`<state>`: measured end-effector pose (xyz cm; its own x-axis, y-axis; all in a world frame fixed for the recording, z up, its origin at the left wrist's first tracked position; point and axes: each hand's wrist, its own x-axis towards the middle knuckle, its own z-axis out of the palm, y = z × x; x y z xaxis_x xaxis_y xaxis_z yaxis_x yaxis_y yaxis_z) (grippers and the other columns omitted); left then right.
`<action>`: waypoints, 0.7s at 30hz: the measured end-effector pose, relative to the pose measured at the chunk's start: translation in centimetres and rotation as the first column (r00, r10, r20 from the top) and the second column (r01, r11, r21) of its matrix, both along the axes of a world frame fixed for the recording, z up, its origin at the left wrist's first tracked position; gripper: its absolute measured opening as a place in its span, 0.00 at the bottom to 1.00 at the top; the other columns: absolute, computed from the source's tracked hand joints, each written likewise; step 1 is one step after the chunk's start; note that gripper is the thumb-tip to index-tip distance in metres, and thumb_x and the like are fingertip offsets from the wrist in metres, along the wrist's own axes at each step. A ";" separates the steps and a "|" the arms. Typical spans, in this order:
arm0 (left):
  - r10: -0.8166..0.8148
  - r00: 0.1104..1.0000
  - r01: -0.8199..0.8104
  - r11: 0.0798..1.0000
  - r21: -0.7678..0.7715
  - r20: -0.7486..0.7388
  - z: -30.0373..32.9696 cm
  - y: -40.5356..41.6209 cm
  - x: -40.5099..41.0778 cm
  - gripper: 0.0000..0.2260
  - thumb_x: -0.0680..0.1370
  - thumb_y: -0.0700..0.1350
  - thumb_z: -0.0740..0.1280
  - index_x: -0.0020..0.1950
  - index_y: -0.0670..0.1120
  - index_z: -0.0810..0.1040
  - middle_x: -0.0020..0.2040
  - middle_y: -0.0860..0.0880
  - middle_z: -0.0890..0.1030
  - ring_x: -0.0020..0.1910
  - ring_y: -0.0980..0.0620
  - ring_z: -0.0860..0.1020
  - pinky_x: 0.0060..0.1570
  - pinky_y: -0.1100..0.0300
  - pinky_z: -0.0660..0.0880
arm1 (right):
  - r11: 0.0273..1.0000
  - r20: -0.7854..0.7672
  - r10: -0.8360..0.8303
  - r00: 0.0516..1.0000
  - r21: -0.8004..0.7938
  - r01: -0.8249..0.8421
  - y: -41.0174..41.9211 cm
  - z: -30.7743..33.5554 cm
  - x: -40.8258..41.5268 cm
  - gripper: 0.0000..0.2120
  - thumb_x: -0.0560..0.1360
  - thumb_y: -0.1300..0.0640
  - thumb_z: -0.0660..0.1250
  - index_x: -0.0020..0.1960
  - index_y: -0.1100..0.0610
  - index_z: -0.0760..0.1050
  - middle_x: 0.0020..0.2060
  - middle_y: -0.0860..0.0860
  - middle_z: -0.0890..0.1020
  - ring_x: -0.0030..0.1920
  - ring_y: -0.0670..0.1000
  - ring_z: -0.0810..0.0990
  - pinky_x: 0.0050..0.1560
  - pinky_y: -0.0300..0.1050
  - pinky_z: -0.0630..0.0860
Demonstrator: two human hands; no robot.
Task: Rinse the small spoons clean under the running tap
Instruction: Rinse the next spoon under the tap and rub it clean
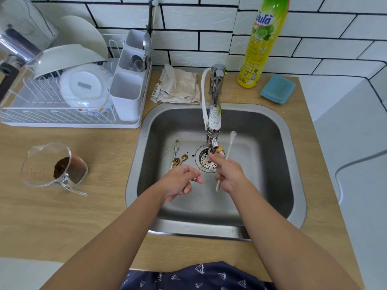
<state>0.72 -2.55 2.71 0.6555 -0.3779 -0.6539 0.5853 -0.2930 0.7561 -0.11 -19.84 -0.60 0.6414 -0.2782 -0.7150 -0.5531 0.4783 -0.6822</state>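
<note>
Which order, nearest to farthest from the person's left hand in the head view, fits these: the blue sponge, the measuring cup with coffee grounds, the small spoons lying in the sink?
From the left hand:
1. Small spoons, on the sink floor just beyond the hand.
2. Measuring cup, on the counter to the left.
3. Blue sponge, far right by the wall.

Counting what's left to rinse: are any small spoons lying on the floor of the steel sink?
Yes, small gold and silver spoons lie on the steel sink floor, left of the round drain strainer.
</note>
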 end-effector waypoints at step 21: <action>-0.005 0.999 0.007 0.999 0.038 -0.054 -0.4 -2.0 0.1 0.11 0.83 0.52 0.55 0.44 0.49 0.69 0.27 0.57 0.65 0.23 0.57 0.58 0.21 0.64 0.55 | 0.998 0.028 0.047 0.999 -0.032 -0.046 1.2 0.3 0.1 0.04 0.74 0.56 0.78 0.45 0.54 0.83 0.25 0.45 0.77 0.20 0.43 0.60 0.20 0.38 0.59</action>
<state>0.84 -4.57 2.34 0.6171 -0.3558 -0.7019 0.6228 -0.3245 0.7120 -0.02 -18.63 -0.33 0.6744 -0.2697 -0.6873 -0.5538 0.4308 -0.7125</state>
